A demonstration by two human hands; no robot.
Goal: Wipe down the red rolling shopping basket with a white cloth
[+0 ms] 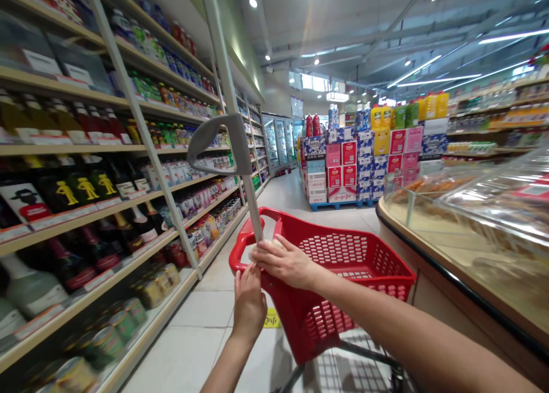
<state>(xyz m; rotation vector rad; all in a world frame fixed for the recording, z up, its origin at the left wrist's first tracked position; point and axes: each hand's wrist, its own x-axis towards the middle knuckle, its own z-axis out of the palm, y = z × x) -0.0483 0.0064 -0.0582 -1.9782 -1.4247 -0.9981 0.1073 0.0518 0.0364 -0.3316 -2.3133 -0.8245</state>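
Note:
A long pale pole (pixel 254 210) with a grey loop-shaped handle (pixel 245 147) leans over a red shopping cart (pixel 343 241). Its lower end meets a small white piece (pixel 278 242) beside the cart's red handle (pixel 235 254). My right hand (pixel 294 261) lies closed over the white piece and the pole's end, fingers pointing left. Just below, my left hand (pixel 249 307) is raised with its fingers bent and close together, the fingertips near those of my right hand. Whatever they grip is hidden. Inside the basket, only red slotted plastic shows.
A shelf rack (pixel 171 210) of bottles and cans runs along the left. On the right stands a counter (pixel 388 224) with packed food. Stacked drink cartons (pixel 343 170) rest on a blue pallet (pixel 337 205) ahead, and tiled floor (pixel 281 190) leads past toward glass-door coolers (pixel 278 138).

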